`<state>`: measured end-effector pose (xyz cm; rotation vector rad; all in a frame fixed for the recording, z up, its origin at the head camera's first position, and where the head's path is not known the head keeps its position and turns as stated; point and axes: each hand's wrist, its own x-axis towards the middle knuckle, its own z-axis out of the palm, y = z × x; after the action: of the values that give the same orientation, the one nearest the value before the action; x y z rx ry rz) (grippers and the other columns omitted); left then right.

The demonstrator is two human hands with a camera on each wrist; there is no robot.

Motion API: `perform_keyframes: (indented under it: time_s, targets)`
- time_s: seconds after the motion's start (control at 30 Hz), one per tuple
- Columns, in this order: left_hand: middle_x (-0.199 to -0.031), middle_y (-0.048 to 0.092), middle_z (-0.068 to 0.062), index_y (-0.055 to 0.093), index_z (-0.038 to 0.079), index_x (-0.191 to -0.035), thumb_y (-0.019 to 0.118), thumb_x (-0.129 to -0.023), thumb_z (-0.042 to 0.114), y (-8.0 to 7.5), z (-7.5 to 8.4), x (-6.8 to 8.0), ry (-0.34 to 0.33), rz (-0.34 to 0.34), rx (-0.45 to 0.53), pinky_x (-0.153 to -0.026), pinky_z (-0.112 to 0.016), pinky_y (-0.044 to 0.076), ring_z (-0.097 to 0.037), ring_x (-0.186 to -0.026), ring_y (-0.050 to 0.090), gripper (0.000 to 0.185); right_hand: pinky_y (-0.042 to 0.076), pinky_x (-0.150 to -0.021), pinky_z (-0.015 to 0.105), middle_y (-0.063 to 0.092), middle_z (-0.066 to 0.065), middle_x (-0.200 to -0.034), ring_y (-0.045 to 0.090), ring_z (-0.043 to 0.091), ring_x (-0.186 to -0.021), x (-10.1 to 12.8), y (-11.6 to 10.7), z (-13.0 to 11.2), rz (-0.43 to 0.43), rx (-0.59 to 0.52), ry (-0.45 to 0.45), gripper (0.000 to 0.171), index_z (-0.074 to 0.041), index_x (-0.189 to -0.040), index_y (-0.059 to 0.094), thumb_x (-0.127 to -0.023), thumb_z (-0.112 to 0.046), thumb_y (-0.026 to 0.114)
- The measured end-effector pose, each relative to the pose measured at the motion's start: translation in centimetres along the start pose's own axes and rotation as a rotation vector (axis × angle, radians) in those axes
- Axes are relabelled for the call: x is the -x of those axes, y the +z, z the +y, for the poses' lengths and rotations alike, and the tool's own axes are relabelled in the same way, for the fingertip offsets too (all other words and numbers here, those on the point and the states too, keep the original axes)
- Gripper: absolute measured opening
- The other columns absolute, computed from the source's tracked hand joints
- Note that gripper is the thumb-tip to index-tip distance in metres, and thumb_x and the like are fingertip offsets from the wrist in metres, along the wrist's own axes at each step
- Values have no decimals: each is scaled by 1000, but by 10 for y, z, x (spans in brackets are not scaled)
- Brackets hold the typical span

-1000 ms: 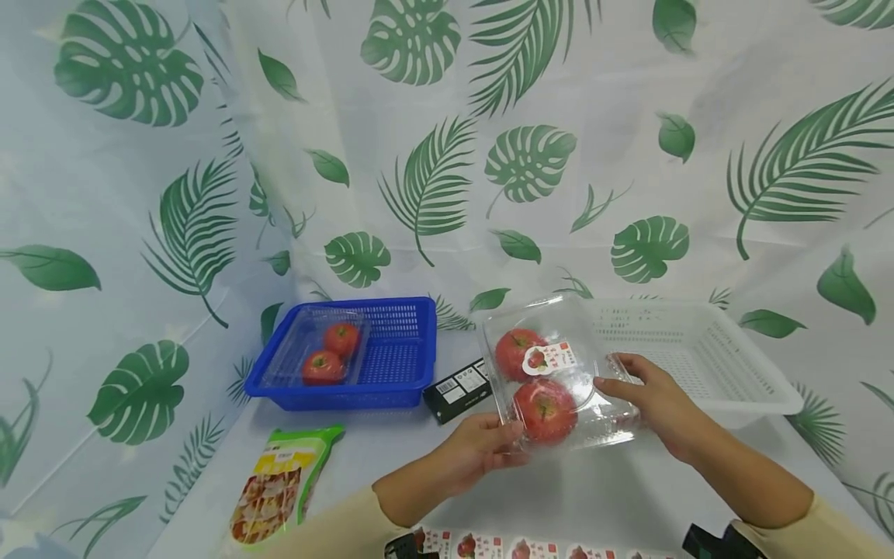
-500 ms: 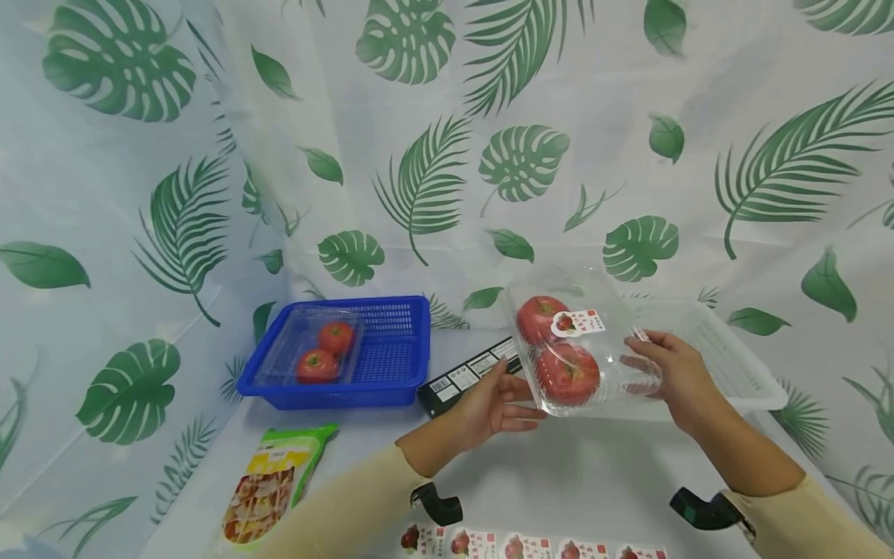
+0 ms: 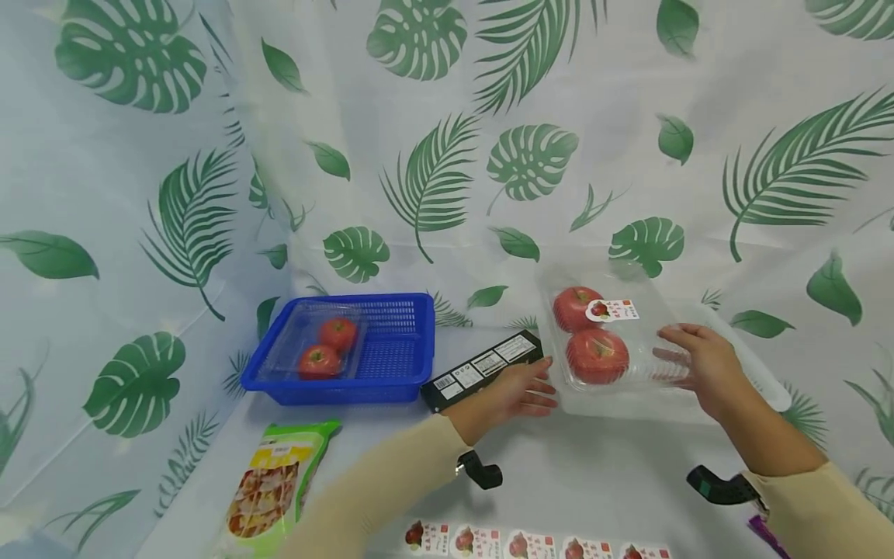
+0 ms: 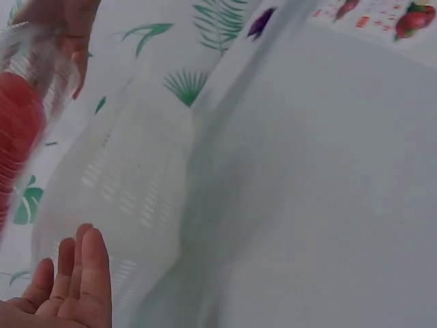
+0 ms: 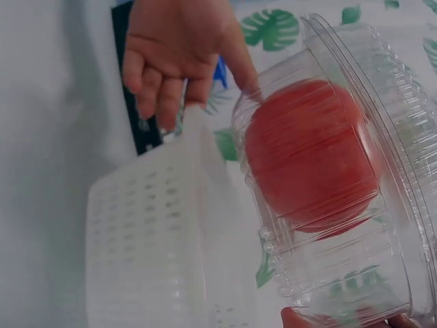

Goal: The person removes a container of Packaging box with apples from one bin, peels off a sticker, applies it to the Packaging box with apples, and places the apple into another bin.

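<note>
Both hands are carrying the clamshell over the white basket: right hand gripping its far edge, left hand relaxed, thumb touching. Lowering it level seems next.

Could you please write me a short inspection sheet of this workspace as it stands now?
Surface: white table, leaf-print cloth behind.
Job's things: clear clamshell with two tomatoes and a label, held over the white basket.
Clutter: blue basket holding another clamshell of tomatoes; black box; snack bag; sticker strip at the near edge.
Grips: right hand holds the clamshell's right side; left hand open, fingertips at its left edge.
Cables: nothing seen.
Surroundings: leaf-print curtain on all sides.
</note>
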<state>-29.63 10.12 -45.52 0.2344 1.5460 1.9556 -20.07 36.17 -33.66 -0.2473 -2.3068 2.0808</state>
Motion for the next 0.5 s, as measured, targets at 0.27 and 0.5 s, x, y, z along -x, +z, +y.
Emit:
perform_keyframes:
  time_s: [0.27,0.5]
  targets:
    - [-89,71,-12,69,7,-99,70,-90,28,20,7,-15,-40,73,-12,-68,-35,59,-18,-68,65,23,58,-74,33,41,-2,-122,59,-2,-84,-10,-27,10,52,42,-22,28,-27,-112,44,-96,-47,56]
    - [-95,71,-18,54,11,-120,70,-88,5,17,10,-17,1,115,10,-63,-35,58,-22,-68,67,36,58,-73,34,28,26,-143,55,7,-93,-26,-47,19,130,180,-20,60,-3,-137,40,-99,-48,49]
